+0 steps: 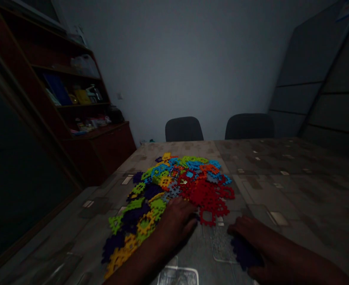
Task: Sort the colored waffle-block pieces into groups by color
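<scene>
Biggest is the wall (174, 71), pale, flat & smooth. Then the table (266, 170), printed w/ lots of squares & oblongs, dull brown & grey. Tall wood shelf unit (115, 136) past the table's L edge, dark red-brown, w/ bits & bobs on it. 1 grey closet (299, 67) past the far R corner, flat front w/ thin dark lines. 2 chairs, 1 (184, 129) & 2 (249, 126), dark w/ round tops, behind the far edge.

1 big pile (165, 181) of flat toy pcs, look like plastic. It runs from nr the far edge down twd the near edge, closer to the L edge than the R. Pcs have bumpy teeth all round; lots have holes. Colors: red, yellow, lime, sky blue, orange, grey, dark purple. Too many to count.

2 hands. R hand (253, 233) is twd the near edge, R of the pile, half closed, thumb & fingers round 1 dark purple stack (245, 253) w/ toothy sides; can't count its pcs. L hand (179, 215) is on the pile's near side, fingers bent down, part closed; can't tell what it's got. Red pcs (202, 194) are bunched just past its fingertips, twd the R.
</scene>
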Motion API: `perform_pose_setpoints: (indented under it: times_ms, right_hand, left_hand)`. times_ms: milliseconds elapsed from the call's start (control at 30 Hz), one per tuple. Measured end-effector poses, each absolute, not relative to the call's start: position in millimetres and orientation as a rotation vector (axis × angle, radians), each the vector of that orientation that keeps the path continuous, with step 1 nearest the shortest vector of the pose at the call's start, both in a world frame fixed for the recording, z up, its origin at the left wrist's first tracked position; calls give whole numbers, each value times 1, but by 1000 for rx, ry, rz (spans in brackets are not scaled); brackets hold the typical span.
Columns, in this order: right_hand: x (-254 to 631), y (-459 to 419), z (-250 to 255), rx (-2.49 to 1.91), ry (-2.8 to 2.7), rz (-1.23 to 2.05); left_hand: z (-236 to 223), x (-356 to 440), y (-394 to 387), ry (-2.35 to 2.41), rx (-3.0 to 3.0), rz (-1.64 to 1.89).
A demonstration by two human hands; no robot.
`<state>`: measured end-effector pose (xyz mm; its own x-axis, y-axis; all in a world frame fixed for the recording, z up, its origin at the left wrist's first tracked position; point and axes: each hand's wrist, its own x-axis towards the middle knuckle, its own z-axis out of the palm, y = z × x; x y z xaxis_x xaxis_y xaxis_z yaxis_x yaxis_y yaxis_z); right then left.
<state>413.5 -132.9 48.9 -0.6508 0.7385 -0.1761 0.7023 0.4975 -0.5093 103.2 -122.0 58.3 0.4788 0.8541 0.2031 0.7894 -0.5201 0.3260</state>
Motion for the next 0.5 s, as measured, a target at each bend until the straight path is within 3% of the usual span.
perform_pose_setpoints:
  times_ms: [167, 367, 500]
  right_hand:
    - [417, -132, 47, -1329, -2670, 884]
    - [412, -130, 55, -1369, -2686, 910]
    - [406, -132, 63, -1356, -2698, 944]
  left_hand:
    - [58, 114, -128, 1423, 2640, 327]
    - [44, 118, -127, 1429, 2624, 491]
    - [50, 121, -131, 1324, 2232, 772]
